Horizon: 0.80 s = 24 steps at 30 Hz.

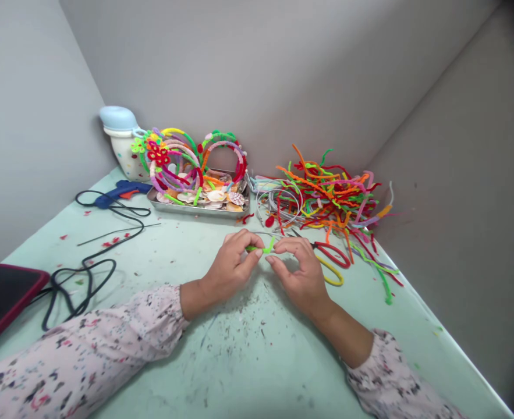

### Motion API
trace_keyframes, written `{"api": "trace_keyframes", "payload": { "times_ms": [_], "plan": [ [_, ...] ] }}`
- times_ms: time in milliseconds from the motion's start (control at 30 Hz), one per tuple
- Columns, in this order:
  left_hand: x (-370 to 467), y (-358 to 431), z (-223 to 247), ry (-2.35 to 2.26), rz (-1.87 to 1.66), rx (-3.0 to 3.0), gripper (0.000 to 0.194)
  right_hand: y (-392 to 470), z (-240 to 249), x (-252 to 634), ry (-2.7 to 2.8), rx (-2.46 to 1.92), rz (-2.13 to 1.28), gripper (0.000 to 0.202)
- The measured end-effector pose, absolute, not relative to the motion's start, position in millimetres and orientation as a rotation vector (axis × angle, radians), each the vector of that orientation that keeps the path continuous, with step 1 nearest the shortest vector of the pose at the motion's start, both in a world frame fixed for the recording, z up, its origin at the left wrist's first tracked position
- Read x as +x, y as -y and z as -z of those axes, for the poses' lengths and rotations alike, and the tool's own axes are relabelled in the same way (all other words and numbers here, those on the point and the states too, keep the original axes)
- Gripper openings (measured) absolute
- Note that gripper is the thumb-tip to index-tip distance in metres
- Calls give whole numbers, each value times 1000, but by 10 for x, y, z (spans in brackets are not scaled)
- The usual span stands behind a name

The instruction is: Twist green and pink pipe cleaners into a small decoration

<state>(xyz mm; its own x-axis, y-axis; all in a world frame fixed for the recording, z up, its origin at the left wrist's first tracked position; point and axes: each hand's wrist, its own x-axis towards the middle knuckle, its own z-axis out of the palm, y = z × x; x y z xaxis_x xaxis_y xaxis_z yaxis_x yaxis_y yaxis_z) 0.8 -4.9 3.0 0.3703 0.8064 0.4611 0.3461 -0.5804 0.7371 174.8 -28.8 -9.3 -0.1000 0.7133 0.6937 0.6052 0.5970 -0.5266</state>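
A red-edged phone [7, 297] lies nearest, left and in front of the metal tray [204, 213]. Ahead of the tray's right end, the left hand [228, 267] grips a bent green fuzzy stem [267, 250] between thumb and fingertips. The right hand [302, 279] holds thumb and forefinger parted at the stem's free end; contact cannot be told. Shaping it neatly would seem to call for a firm left pinch close to the bend and small, light turns from the right, lest the fuzz flatten or the bend slip. Scissors [347, 263] lie right and in front of the tray, a tangle of colored stems [322, 189] to its right, fuzzy headbands [158, 152] upon it.
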Motion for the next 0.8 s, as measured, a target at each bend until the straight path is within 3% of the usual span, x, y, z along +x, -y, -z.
{"api": "trace_keyframes", "payload": {
  "times_ms": [800],
  "plan": [
    [24,58,-32,-966,-1136,2129,9,278,86,1758,1801,-1085,-77,7]
  ]
}}
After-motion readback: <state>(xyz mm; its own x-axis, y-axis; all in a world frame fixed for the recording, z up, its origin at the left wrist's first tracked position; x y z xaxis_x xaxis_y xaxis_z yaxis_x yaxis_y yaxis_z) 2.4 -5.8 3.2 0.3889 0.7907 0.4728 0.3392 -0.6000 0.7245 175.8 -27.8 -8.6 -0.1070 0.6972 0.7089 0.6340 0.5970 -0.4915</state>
